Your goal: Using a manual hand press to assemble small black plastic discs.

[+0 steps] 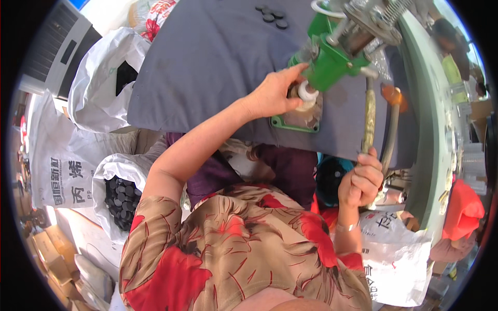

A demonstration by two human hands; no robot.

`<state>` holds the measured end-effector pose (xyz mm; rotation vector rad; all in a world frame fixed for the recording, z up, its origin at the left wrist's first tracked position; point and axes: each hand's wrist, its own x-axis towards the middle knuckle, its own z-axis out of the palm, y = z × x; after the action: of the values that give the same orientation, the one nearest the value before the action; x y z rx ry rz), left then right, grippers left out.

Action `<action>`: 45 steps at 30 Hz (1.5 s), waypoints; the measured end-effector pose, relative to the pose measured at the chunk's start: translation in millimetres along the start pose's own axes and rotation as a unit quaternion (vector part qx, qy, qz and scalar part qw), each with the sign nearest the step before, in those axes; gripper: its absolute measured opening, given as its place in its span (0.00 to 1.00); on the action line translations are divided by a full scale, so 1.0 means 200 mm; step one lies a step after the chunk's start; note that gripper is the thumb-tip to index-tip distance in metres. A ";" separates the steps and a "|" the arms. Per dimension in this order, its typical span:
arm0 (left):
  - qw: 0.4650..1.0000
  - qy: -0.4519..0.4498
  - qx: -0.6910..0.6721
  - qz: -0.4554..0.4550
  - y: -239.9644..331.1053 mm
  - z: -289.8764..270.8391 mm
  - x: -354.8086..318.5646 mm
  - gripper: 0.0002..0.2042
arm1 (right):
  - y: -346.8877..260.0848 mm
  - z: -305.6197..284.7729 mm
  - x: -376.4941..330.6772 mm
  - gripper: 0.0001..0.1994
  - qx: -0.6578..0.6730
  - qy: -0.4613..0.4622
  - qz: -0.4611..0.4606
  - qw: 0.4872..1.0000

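Grey cloth (207, 67) was spread across the work area. On its right part, the green press (332, 62) was stood; its white round piece (307, 93) was flanked by the left hand (272, 96), thumb and fingers parted; whether anything was pinched couldn't be told. A worn yellowish lever (369, 114) was clenched in the right hand (362, 179). Black caps (268, 18) were clustered farther back; similar black discs (122, 202) were held in a white sack (102, 179), left.

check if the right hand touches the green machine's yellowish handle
Touching: the head view shows the right hand with fingers curled around the lower end of the yellowish handle.
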<state>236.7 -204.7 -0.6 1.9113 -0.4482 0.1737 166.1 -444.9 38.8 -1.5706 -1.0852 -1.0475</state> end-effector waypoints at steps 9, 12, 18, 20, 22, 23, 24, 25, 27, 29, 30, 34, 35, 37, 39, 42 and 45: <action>0.997 0.030 0.015 0.066 -0.05 0.03 0.01 0.35 | -0.02 -0.10 0.15 0.13 0.025 -0.059 0.020 0.998; 0.997 0.057 0.019 0.048 -0.05 0.07 0.01 0.33 | 0.02 -0.09 0.40 0.14 0.093 -0.027 0.004 0.995; 0.987 0.153 -0.002 -0.041 0.01 0.00 -0.09 0.28 | 0.17 0.05 0.86 0.10 0.049 0.127 0.081 0.987; 0.976 0.156 -0.101 -0.110 0.02 -0.12 -0.20 0.22 | 0.24 0.10 0.99 0.10 0.043 0.139 0.113 0.983; 0.975 0.160 -0.121 -0.091 0.03 -0.33 -0.41 0.19 | 0.29 0.13 1.07 0.09 0.067 0.139 0.152 0.976; 0.970 0.173 -0.116 -0.123 0.04 -0.44 -0.55 0.17 | 0.30 0.15 1.09 0.09 0.025 0.121 0.125 0.984; 0.963 0.199 -0.119 -0.139 0.06 -0.55 -0.70 0.16 | 0.31 0.15 1.09 0.09 0.020 0.117 0.141 0.983; 0.950 0.233 -0.116 -0.170 0.08 -0.65 -0.86 0.16 | 0.32 0.16 1.09 0.10 0.029 0.147 0.138 0.979; 0.915 0.313 -0.090 -0.238 0.14 -0.83 -1.20 0.16 | 0.32 0.17 1.08 0.11 -0.033 0.135 0.105 0.985; 0.871 0.391 -0.048 -0.292 0.21 -0.94 -1.52 0.16 | 0.30 0.19 1.07 0.12 0.001 0.147 0.116 0.982; 0.858 0.412 -0.023 -0.306 0.25 -0.97 -1.67 0.16 | 0.30 0.19 1.07 0.13 0.000 0.153 0.147 0.977; 0.796 0.315 0.133 -0.499 0.42 -1.04 -2.01 0.15 | 0.28 0.22 1.07 0.14 -0.054 0.172 0.125 0.976; 0.731 0.280 0.238 -0.575 0.44 -1.05 -2.01 0.15 | 0.29 0.23 1.07 0.14 -0.097 0.163 0.095 0.977; 0.747 0.322 0.339 -0.473 0.41 -1.04 -1.87 0.15 | 0.30 0.22 1.07 0.13 -0.010 0.185 0.143 0.972; 0.764 0.362 0.436 -0.310 0.31 -1.03 -1.59 0.15 | 0.32 0.21 1.07 0.12 0.064 0.201 0.178 0.961; 0.838 0.325 0.428 -0.099 0.11 -0.99 -1.00 0.16 | 0.35 0.19 1.07 0.12 0.108 0.213 0.182 0.954; 0.873 0.234 0.426 0.028 -0.12 -0.87 -0.33 0.19 | 0.37 0.18 1.06 0.11 -0.015 0.148 0.127 0.981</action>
<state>201.7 -22.7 23.9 2.5966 -0.0797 0.9873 294.6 -387.4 218.6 -1.4745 -0.6521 -1.0830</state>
